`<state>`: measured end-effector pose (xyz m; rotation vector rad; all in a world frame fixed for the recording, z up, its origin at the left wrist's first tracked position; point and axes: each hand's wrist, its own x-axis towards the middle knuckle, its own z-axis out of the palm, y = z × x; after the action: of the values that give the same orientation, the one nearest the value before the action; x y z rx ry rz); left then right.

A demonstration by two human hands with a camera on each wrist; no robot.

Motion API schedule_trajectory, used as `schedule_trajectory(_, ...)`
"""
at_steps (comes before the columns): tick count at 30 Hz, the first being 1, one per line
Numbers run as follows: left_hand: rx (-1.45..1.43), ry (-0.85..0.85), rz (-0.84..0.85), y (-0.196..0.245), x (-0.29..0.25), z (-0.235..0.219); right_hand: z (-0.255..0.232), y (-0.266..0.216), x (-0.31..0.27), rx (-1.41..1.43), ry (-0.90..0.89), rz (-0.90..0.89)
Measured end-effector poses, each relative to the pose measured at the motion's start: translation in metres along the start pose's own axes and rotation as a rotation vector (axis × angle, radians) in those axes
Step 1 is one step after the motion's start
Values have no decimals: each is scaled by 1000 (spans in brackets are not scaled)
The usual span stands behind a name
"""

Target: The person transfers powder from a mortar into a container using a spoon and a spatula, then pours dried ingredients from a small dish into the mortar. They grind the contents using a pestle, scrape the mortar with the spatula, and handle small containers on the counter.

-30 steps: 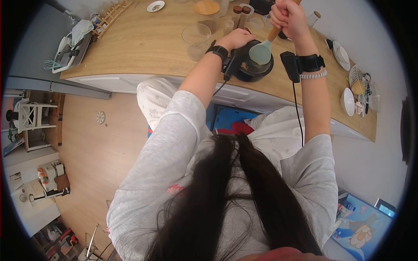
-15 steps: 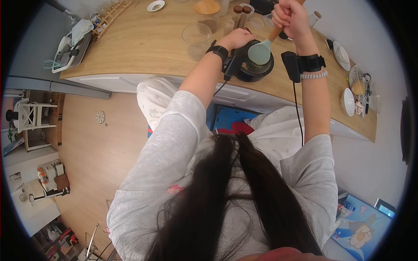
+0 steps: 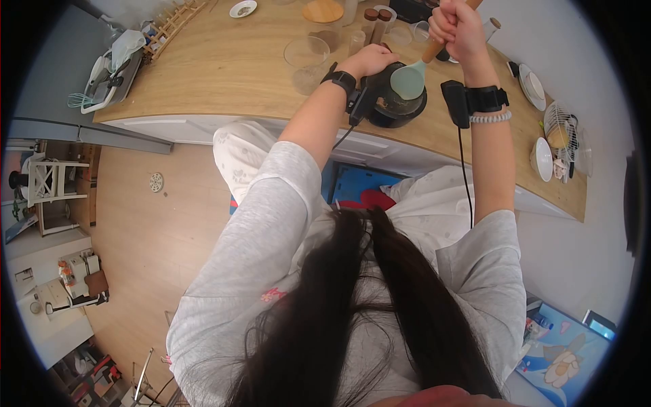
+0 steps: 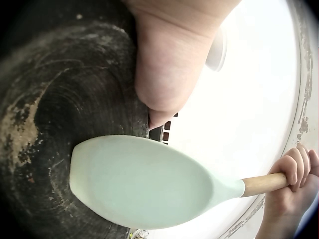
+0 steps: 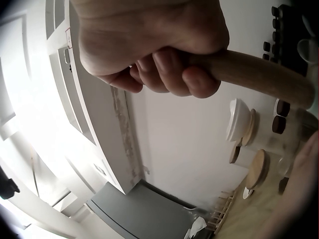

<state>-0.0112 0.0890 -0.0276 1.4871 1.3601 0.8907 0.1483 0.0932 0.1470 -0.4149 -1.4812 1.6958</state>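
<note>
A small black pot (image 3: 400,115) sits near the counter's front edge, with pale brown residue on its inner wall. My left hand (image 3: 368,61) holds it at its far left side, and in the left wrist view the thumb (image 4: 169,74) lies at the rim. High on the right, my right hand (image 3: 461,32) grips the wooden handle (image 3: 432,51) of a mint-green spatula (image 3: 408,80), fingers wrapped around it. The spatula slants down, its broad head over the pot's opening. In the left wrist view, its tip overlaps the dark interior.
Behind the pot stand cork-topped jars (image 3: 369,24). Left of it are a clear glass bowl (image 3: 305,54) and a wood-lidded jar (image 3: 322,12). A small white dish (image 3: 243,9) lies farther left. Plates (image 3: 532,87), a white bowl (image 3: 541,159) and a wire basket (image 3: 561,129) line the right side.
My right hand and the spatula have shifted slightly to the right, the head still over the pot. The left hand and the pot have stayed in place.
</note>
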Motion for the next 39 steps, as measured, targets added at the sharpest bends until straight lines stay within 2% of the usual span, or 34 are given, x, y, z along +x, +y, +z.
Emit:
schedule_trajectory(4, 19, -3, 14, 1, 0, -1, 6, -1, -2, 65, -30, 46)
schedule_trajectory(7, 19, 3, 19, 0, 0, 0, 5, 0, -2, 31, 51, 1)
schedule_trajectory(13, 13, -1, 18, 0, 0, -1, 3, 0, -1, 51, -30, 7)
schedule_trajectory(16, 12, -3, 22, -1, 0, 0, 1, 3, 0, 9, 45, -36)
schedule_trajectory(22, 33, -3, 27, 2, -2, -1, 0, 2, -1, 84, -8, 38)
schedule_trajectory(24, 17, -6, 29, 0, 0, -1, 1, 2, -1, -3, 66, -30)
schedule_trajectory(28, 14, -8, 23, -1, 0, -1, 0, 1, 0, 10, 21, 4)
schedule_trajectory(39, 19, 2, -1, 3, -3, -1, -7, 0, 1, 25, 146, -33)
